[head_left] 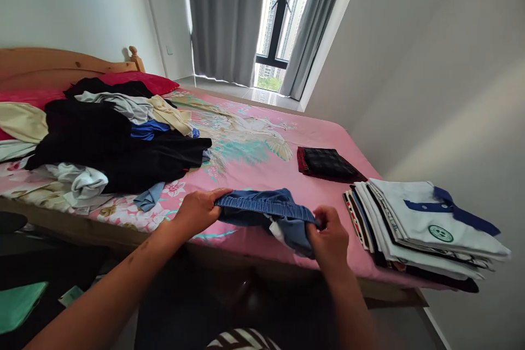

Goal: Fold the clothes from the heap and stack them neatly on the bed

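A pair of blue denim bottoms (262,206) with a gathered elastic waistband stretches between my two hands at the bed's near edge. My left hand (200,212) pinches the left end of the waistband, thumb on top. At the other end, my right hand (329,234) is closed round the band with its fingers curled. Part of the garment hangs below the waistband, and a small white patch, perhaps a label, shows inside. Whether these are shorts, trousers or a skirt, I cannot tell.
Folded clothes, topped by a white polo shirt (414,219), form a stack at the bed's right corner. Behind it lies a folded dark checked garment (328,163). Loose clothes (110,142) are heaped on the left. The pink bedsheet (315,126) covers the bed.
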Tool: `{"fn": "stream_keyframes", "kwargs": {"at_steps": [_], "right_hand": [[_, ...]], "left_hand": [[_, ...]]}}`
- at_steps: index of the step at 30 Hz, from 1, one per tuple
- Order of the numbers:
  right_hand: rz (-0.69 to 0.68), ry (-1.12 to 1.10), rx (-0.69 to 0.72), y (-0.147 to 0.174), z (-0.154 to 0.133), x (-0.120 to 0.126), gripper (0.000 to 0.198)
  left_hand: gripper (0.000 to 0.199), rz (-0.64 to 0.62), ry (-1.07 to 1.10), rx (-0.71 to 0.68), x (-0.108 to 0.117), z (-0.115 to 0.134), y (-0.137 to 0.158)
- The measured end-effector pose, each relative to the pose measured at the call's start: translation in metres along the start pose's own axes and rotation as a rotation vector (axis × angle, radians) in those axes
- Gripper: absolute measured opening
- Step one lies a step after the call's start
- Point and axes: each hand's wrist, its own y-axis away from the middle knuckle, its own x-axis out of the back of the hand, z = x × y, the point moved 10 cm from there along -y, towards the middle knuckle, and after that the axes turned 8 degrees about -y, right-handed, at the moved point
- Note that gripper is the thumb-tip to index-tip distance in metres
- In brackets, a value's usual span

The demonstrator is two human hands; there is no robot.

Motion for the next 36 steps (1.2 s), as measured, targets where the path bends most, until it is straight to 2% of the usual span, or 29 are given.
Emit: {"fn": "stream_keyframes", "kwargs": {"at_steps": [1, 3, 6, 8, 9, 11, 13, 15, 16, 18, 20, 21, 23, 25, 26, 27, 31, 34, 36], "right_hand": [[0.005, -0.009, 0.030, -0.012, -0.010, 0.008, 0.018], [-0.138, -0.085, 0.017, -0.026, -0.022, -0.001, 0.016], [-0.446, -0.389, -0.241, -0.019, -0.019, -0.034, 0.041], [-0.545, -0.691, -0.417, -0.006, -0.024, -0.045, 0.044], [-0.578, -0.835, -0.456, -0.001, -0.033, -0.046, 0.041], [-0.648, -1.036, -0.438, 0.007, -0.056, -0.044, 0.032], [-0.705, -1.089, -0.370, 0.014, -0.075, -0.040, 0.037], [-0.727, -0.982, -0.315, 0.016, -0.080, -0.037, 0.041], [-0.698, -0.856, -0.269, 0.012, -0.077, -0.033, 0.036], [-0.516, -0.486, -0.109, -0.011, -0.068, -0.009, 0.024], [-0.268, -0.109, 0.070, -0.038, -0.068, 0.028, 0.022], [-0.188, 0.021, 0.130, -0.049, -0.071, 0.043, 0.026], [-0.159, 0.150, 0.201, -0.068, -0.079, 0.060, 0.034], [-0.200, 0.165, 0.253, -0.083, -0.094, 0.067, 0.037], [-0.231, 0.141, 0.257, -0.090, -0.101, 0.069, 0.038], [-0.283, 0.099, 0.229, -0.096, -0.107, 0.069, 0.038], [-0.603, -0.119, -0.022, -0.108, -0.123, 0.064, 0.032], [-0.539, -0.263, -0.008, -0.120, -0.150, 0.085, 0.026], [-0.528, -0.268, 0.001, -0.125, -0.158, 0.088, 0.019]], "left_hand": [[0.053, -0.016, 0.039, -0.005, 0.009, 0.011, 0.002], [0.051, -0.092, 0.167, 0.014, 0.019, 0.027, 0.004], [0.051, -0.249, 0.295, 0.067, 0.018, 0.037, 0.004], [0.049, -0.320, 0.314, 0.080, 0.014, 0.039, 0.003], [0.048, -0.360, 0.333, 0.080, 0.010, 0.041, 0.004], [0.046, -0.442, 0.409, 0.080, -0.001, 0.046, 0.006], [0.047, -0.496, 0.499, 0.088, -0.009, 0.053, 0.010], [0.049, -0.533, 0.553, 0.081, -0.011, 0.060, 0.014], [0.050, -0.546, 0.554, 0.078, -0.010, 0.062, 0.014], [0.053, -0.526, 0.499, 0.080, 0.001, 0.059, 0.012], [0.054, -0.448, 0.359, 0.099, 0.021, 0.049, 0.003], [0.052, -0.402, 0.258, 0.094, 0.034, 0.045, -0.003], [0.046, -0.269, 0.038, 0.033, 0.063, 0.046, -0.016], [0.043, -0.113, -0.089, -0.055, 0.093, 0.060, -0.029], [0.045, -0.063, -0.078, -0.081, 0.105, 0.067, -0.035], [0.048, -0.052, -0.020, -0.085, 0.114, 0.072, -0.039], [0.058, -0.171, 0.346, -0.021, 0.139, 0.089, -0.046], [0.051, -0.110, 0.493, -0.053, 0.166, 0.101, -0.044], [0.044, -0.169, 0.475, -0.071, 0.165, 0.106, -0.045]]}}
